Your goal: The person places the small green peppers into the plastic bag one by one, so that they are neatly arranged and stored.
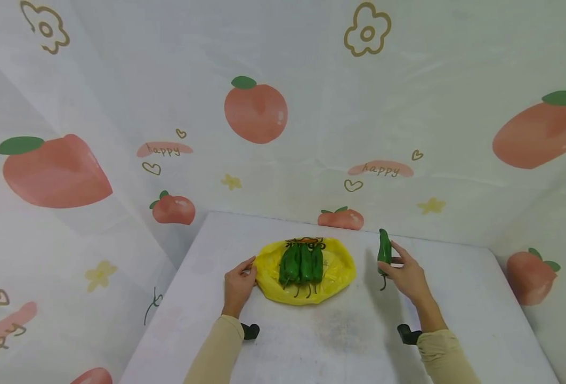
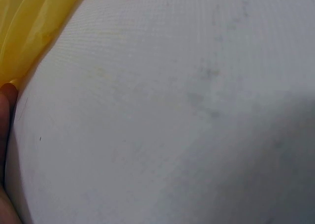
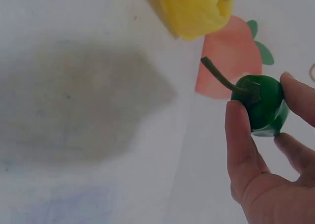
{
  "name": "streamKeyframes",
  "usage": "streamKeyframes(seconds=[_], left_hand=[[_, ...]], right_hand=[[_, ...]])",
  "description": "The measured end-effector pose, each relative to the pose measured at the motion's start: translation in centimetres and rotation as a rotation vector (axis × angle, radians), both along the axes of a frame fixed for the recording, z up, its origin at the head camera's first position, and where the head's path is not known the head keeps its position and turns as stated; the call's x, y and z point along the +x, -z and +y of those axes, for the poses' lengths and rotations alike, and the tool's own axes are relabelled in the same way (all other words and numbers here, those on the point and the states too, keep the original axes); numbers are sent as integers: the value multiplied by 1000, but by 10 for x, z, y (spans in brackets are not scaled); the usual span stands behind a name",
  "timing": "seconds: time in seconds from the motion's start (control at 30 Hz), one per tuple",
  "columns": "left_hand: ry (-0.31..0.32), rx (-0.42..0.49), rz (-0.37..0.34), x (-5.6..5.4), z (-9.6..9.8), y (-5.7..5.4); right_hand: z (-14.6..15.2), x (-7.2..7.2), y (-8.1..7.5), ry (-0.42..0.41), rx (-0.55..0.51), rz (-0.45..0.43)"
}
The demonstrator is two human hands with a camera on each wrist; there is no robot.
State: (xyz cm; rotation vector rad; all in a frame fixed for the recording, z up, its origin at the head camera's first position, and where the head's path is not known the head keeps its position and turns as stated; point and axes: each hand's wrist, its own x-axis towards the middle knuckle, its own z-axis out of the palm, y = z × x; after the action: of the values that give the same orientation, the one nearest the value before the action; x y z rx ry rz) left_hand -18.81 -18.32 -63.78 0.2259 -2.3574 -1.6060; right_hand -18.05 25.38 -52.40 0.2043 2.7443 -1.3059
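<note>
Several green peppers [image 1: 305, 263] lie side by side on a yellow plastic bag [image 1: 333, 285], their thin stems toward the near edge. At the bag's left rim, my left hand [image 1: 240, 284] pinches the plastic; in the left wrist view only parts of its fingers [image 2: 5, 111] show beside the bag [image 2: 34, 27]. Right of the bag, my right hand [image 1: 409, 273] holds a single green pepper [image 1: 384, 250] above the table, tip up and stem down. The right wrist view shows this pepper [image 3: 266, 103] between the thumb and fingers, its stem end facing the camera.
A white table [image 1: 312, 346] with faint grey smudges lies under everything. Behind it and at both sides hang white sheets [image 1: 292, 176] printed with peaches, flowers and the word "happy". Dark pieces [image 1: 250, 331] show at both wrists.
</note>
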Motion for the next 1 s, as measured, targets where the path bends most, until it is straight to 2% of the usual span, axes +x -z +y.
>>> streamKeyframes(seconds=[0.37,0.63,1.0], left_hand=[[19,9,22,0,0,1],[3,2,16,1,0,0],[18,15,21,1,0,1]], right_hand=[[-18,-2,-8,-1,-83,9],[-38,-8,-14,-49,-99,26],[-66,-9,-8,-116,-99,20]])
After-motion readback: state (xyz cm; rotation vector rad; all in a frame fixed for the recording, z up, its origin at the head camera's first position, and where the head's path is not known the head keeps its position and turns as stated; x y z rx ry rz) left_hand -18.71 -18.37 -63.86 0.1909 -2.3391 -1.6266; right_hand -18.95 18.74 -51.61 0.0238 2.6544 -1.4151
